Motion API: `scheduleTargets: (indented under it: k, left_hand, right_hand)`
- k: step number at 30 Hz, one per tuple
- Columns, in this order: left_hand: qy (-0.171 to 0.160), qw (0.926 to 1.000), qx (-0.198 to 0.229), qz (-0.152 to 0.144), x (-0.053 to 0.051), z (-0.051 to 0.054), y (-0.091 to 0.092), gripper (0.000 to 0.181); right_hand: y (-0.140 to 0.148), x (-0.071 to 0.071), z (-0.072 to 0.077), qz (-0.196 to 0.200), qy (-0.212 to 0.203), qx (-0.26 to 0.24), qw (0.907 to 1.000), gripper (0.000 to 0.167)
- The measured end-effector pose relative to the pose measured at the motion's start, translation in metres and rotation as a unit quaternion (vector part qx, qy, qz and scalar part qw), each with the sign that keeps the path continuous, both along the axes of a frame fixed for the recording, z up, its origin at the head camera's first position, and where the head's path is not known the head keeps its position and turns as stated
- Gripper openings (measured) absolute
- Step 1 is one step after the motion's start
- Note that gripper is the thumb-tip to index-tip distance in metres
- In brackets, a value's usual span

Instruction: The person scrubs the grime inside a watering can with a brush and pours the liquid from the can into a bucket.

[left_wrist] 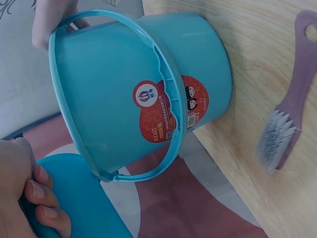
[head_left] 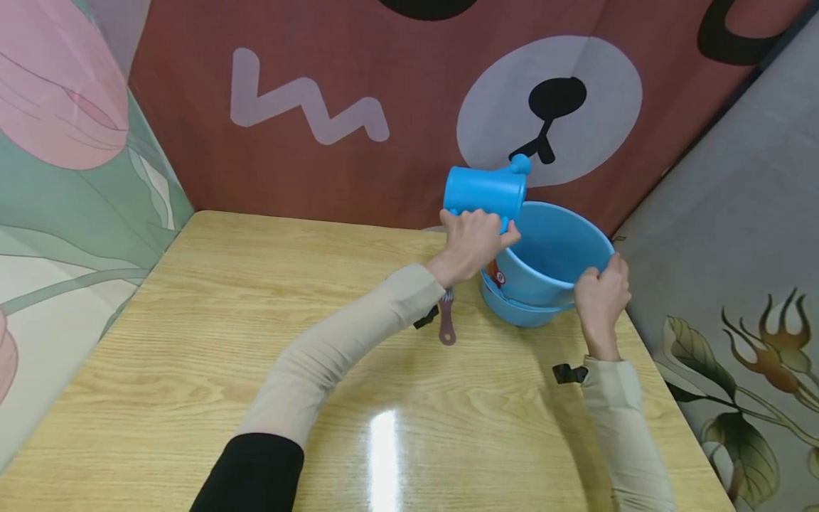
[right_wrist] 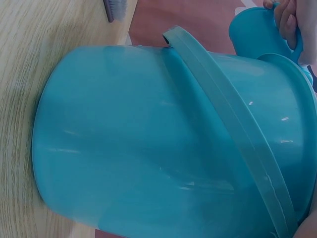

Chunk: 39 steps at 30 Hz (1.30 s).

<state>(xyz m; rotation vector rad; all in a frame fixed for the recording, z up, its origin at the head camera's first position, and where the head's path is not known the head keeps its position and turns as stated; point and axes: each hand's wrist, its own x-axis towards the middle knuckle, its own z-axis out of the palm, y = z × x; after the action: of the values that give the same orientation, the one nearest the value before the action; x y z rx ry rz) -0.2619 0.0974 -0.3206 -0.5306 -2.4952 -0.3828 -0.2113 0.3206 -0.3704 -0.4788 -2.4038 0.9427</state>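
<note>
My left hand (head_left: 472, 243) grips a blue watering can (head_left: 481, 190), which is tipped over on its side above the bucket's left rim. The can's round spout head (head_left: 520, 165) points toward the bucket. A light-blue bucket (head_left: 526, 286) stands upright on the table, its handle (left_wrist: 174, 94) hanging down against the outer wall and a red label (left_wrist: 153, 111) on its side. With curled fingers, my right hand (head_left: 603, 293) holds the bucket's right rim. No water can be made out in the bucket.
A scrubbing brush (head_left: 447, 323) with a purple-brown handle and pale bristles lies left of the bucket on the wooden table (head_left: 224, 320). A brown printed backdrop (head_left: 307, 171) closes off the back. Beside the right edge hangs a grey floral cloth (head_left: 716, 235).
</note>
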Motion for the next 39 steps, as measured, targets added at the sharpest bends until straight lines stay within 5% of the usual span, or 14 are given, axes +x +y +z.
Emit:
scheduleTargets:
  k: [31, 39]
  left_hand:
    - [0.047, 0.9973, -0.052, 0.022, 0.0051, 0.0040, 0.0028, 0.053]
    - [0.037, 0.9962, -0.074, 0.028, 0.0011, 0.0017, 0.0069, 0.053]
  right_hand:
    - [0.0016, -0.0012, -0.0020, 0.001, 0.001, -0.001, 1.0000, 0.056]
    - [0.0014, -0.0009, -0.0024, 0.000, 0.002, -0.001, 1.0000, 0.056]
